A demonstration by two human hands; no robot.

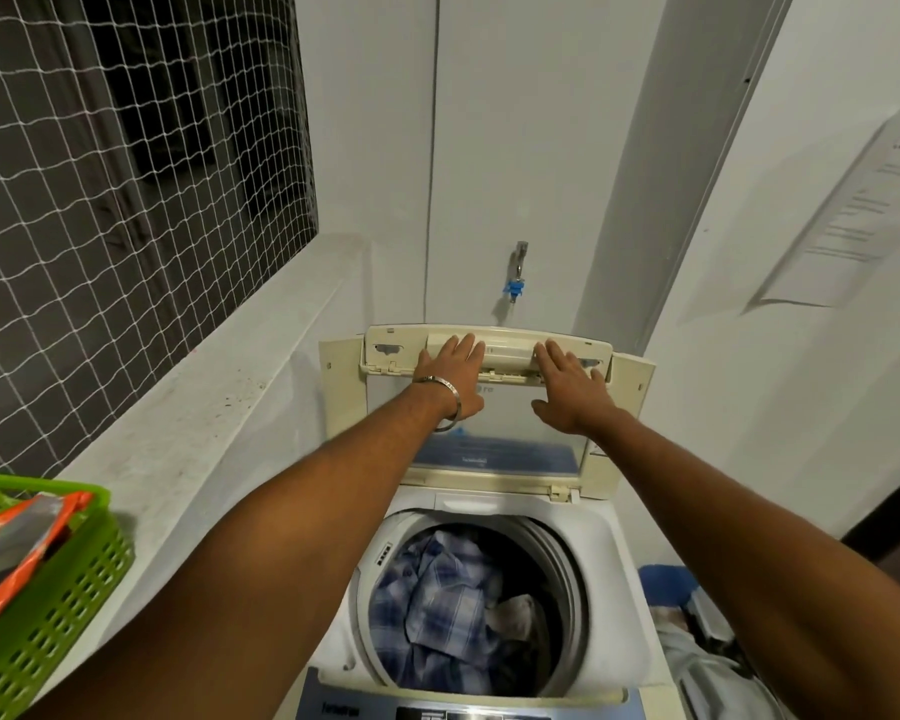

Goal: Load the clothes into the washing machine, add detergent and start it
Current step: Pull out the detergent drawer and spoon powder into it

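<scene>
A top-loading washing machine [614, 605] stands below me with its folding lid [531, 459] raised upright. Inside the drum lie a blue checked shirt [437, 605] and a pale garment [515, 613]. My left hand [450, 376], with a metal bangle on the wrist, rests flat on the lid's upper part, fingers spread over the cream handle strip [507, 350]. My right hand [567, 384] lies flat on the same strip, fingers apart. Neither hand holds anything. The control panel [437, 711] shows at the bottom edge.
A green plastic basket [58, 605] with an orange packet [17, 553] sits on the concrete ledge at left. A netted window is above it. A tap with a blue fitting [515, 283] is on the wall behind the machine. Clothes [707, 662] lie at right.
</scene>
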